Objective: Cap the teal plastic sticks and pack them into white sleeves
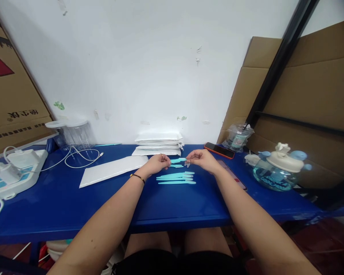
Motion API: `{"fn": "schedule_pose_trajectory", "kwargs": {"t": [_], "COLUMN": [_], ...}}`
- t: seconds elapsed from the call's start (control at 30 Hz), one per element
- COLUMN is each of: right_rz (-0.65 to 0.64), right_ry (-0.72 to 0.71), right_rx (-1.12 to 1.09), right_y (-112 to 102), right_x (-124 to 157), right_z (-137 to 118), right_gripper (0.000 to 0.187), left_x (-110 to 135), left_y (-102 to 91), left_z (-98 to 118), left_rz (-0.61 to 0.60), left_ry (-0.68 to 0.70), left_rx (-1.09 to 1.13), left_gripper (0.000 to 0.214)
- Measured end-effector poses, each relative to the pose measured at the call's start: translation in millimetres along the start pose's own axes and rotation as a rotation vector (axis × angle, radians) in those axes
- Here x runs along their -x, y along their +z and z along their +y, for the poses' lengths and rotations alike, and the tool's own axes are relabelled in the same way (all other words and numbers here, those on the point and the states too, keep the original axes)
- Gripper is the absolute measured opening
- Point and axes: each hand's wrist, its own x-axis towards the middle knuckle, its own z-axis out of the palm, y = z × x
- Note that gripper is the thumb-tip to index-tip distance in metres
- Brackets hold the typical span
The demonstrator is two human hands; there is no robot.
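Observation:
Between my two hands is a slim turquoise eyebrow razor [177, 160], held level above the blue table [177, 206]. My left hand [158, 163] pinches its left end. The fingers of my right hand [201, 159] are closed at its other end. Just below it is another turquoise razor [176, 166], partly behind my left fingertips. A small translucent piece [187, 164] shows under my right fingers; whether it is held or lying down I cannot tell. Nearer to me several turquoise razors [176, 178] lie side by side, their wider heads to the right.
White padded mailers [159, 143] are stacked against the wall; one mailer [111, 170] lies left of my left hand. An orange-edged phone [219, 150], another phone [232, 175] and a water bottle [278, 170] stand right. A power strip [31, 168], cable [83, 166] and clear containers [77, 135] occupy the left.

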Motion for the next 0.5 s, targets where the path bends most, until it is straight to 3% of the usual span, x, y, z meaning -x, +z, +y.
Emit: {"fn": "schedule_pose_trajectory", "kwargs": {"t": [0.1, 0.17, 0.23, 0.33, 0.4, 0.5], "right_rz": [-0.130, -0.134, -0.057, -0.028, -0.071, -0.091], "right_ry": [-0.001, -0.049, -0.102, -0.128, -0.126, -0.124], "right_rx": [0.079, 0.221, 0.445, 0.751, 0.855, 0.927], "right_y": [-3, -7, -11, -15, -16, -15], "right_x": [1, 0, -2, -5, -7, -9], "right_z": [-1, 2, 8, 20, 25, 29], "right_gripper": [0.024, 0.020, 0.015, 0.017, 0.016, 0.010], "left_x": [2, 2, 2, 0, -1, -4], "left_y": [2.5, 2.9, 2.1, -0.7, -2.8, -5.2], "left_z": [2, 3, 2, -3, -7, -12], "left_rz": [-0.095, -0.137, -0.097, 0.072, 0.140, 0.129], "left_ry": [-0.016, 0.010, 0.039, 0.104, 0.139, 0.137], "left_rx": [-0.149, -0.268, -0.366, -0.568, -0.718, -0.821], "left_gripper": [0.023, 0.027, 0.031, 0.030, 0.026, 0.019]}}
